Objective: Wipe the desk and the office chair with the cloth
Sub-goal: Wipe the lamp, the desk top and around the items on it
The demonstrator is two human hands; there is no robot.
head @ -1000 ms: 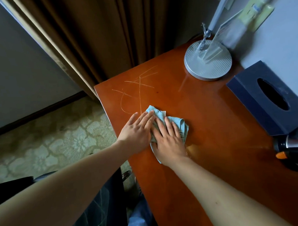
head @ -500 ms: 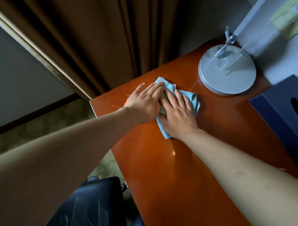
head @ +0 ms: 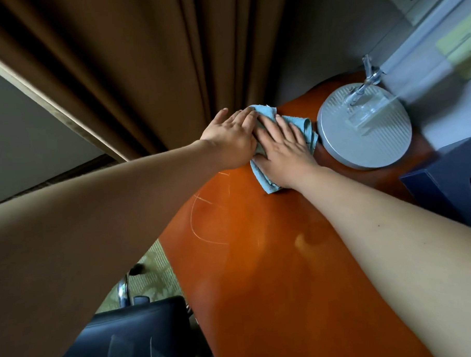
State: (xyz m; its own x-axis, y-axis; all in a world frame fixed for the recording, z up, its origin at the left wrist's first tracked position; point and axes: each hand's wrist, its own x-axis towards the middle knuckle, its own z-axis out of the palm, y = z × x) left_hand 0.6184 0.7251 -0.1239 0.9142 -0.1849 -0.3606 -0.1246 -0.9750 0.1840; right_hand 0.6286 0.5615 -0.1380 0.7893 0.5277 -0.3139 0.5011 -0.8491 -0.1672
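Two flat hands, left hand (head: 231, 136) and right hand (head: 283, 149), press blue cloth (head: 305, 129) at surface (head: 259, 258) far-left corner, nothing gripped. Lamp base (head: 364, 126) just right; tissue box (head: 445, 180) cut off.

The desk (head: 260, 271) has a glossy orange-brown wooden top with some thin pale scratches (head: 204, 223) near its left edge. A crumpled light blue cloth (head: 266, 174) lies on it near the far corner. Just beside the cloth stands a round silver lamp base (head: 376, 142). A dark blue tissue box (head: 450, 179) stands at the right side.
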